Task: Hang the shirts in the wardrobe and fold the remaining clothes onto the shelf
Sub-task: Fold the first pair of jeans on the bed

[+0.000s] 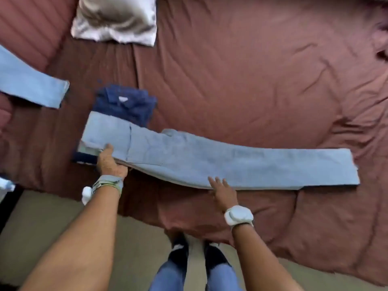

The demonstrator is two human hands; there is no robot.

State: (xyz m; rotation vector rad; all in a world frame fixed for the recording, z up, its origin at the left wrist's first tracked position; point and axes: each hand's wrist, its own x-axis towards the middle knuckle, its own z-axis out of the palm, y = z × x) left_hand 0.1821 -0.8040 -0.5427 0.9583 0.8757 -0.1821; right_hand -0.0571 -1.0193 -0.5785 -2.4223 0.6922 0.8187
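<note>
Jeans of light blue denim point(210, 160) lay lengthwise across the dusty-pink bedspread point(252, 80), waistband over a folded navy garment point(126, 103). I saw my left hand point(110, 162) gripping the waistband; my right hand point(223, 191) rested flat, fingers straight, on the near edge.

Bed with dusty-rose quilted bedspread point(252, 80) fills most of view, wrinkled, creased toward far right. Silvery satin pillow point(115, 17) up top, well beyond the fingers. Beige carpet floor point(52, 227) below bed edge, nearer than the fingers. Soft even light, faint shadows.
</note>
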